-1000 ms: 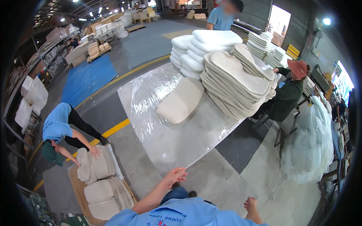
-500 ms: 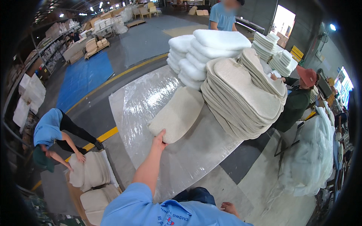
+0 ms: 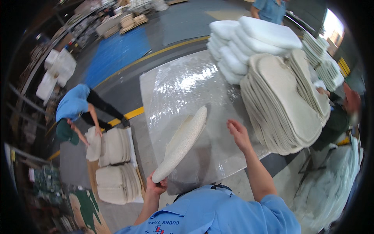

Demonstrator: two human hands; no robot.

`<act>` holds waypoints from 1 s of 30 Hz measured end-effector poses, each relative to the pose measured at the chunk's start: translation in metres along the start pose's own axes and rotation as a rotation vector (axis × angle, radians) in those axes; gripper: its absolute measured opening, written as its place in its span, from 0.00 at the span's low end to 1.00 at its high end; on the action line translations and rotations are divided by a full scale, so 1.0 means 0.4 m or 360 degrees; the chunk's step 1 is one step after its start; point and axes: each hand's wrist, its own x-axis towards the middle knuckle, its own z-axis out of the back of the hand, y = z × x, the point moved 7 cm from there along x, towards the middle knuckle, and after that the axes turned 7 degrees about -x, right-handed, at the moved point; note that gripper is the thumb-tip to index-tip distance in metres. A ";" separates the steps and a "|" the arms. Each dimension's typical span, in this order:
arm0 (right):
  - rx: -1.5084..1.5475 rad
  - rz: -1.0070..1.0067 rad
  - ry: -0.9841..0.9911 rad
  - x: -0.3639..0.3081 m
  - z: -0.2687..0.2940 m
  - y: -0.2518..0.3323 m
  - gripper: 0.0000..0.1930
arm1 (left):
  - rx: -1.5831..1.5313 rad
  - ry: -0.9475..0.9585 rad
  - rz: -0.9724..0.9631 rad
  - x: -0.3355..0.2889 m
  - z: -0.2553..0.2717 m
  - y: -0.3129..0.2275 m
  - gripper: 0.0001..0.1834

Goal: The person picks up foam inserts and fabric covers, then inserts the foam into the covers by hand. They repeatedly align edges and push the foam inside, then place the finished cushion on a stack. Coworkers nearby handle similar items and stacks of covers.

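Item under inspection: 1 beige pad [image 3: 183,146], turned on its edge and slanting above the near left part of the film-covered bench [image 3: 171,84]. Half a second ago it lay flat there, with the left hand at its near end; it now appears raised, its far end pointing away from the wearer. The left hand [image 3: 157,185] is closed around the near end. I judge the piece to be out of its resting place and borne by that hand alone, so control depends on 1 grip.

The right hand [image 3: 238,134] has come over the bench, fingers loosely spread, holding nothing (it is near the large beige stack [image 3: 284,101] but apart from it). Behind that stack sit white cushions [image 3: 269,35], piled in layers.

Off the bench to the left, a co-worker [image 3: 74,101] in a green cap bends over beige pads [image 3: 115,183] grouped at floor level.
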 end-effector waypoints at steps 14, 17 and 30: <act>0.0027 -0.0137 0.0291 0.314 -0.277 -0.021 0.12 | 0.0146 0.0127 -0.0336 0.107 0.072 0.015 0.29; 0.0167 -0.0223 0.0507 0.247 -0.228 -0.067 0.21 | 0.0021 0.0224 -0.0382 0.137 0.057 0.029 0.28; 0.0725 -0.0919 0.0480 -0.095 -0.372 -0.201 0.34 | 0.0609 -0.0146 -0.0825 -0.042 0.181 -0.198 0.42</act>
